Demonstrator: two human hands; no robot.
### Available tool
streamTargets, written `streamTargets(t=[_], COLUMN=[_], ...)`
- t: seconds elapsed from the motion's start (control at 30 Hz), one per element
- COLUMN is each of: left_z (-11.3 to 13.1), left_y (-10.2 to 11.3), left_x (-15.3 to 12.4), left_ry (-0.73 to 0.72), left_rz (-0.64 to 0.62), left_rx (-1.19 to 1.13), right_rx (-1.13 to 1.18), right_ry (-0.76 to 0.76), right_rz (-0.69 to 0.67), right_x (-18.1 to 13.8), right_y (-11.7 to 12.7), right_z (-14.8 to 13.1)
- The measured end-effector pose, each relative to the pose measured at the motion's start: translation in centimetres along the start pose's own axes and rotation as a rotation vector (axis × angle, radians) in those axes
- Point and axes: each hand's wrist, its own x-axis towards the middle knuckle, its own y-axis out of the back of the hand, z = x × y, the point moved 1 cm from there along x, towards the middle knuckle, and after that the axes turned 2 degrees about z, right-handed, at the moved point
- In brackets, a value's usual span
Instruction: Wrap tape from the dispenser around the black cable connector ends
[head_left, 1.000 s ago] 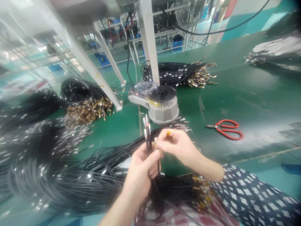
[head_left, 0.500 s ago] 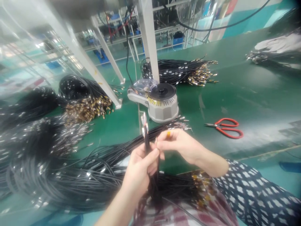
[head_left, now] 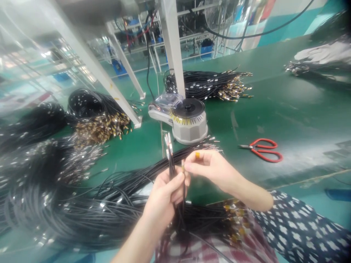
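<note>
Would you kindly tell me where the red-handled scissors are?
In the head view, the scissors lie on the green table, to the right of the right hand.

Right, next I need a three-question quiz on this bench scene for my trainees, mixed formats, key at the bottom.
1. Multiple choice. What is the left hand holding?
A) a blue bin
B) black cables
C) a white pole

2. True or false: the right hand has a yellow band on one finger.

3. Short answer. What colour are the handles of the scissors lying on the green table?

Key: 1. B; 2. True; 3. Red.
</note>
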Motion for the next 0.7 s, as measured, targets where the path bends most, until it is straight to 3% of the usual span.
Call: streamTargets(t=[0.2,0.5,0.7], left_z=[-0.2,-0.5,0.4], left_y=[-0.1,0.0,0.5], left_x=[0.0,0.2,0.2], left_ry=[-0.014,-0.012,-0.069], left_rz=[0.053,0.088,0.131], left_rx=[0.022,-0.013,0.001], right_rx=[-0.093,-0.449,-0.385], right_ry=[-0.005,0.090,0.064], right_rz=[0.046,0.100,0.175], right_x=[0.0,-0.6,-1.1], right_y=[0.1,0.5,2.1], right_z=[-0.4,-1.4,-1.7])
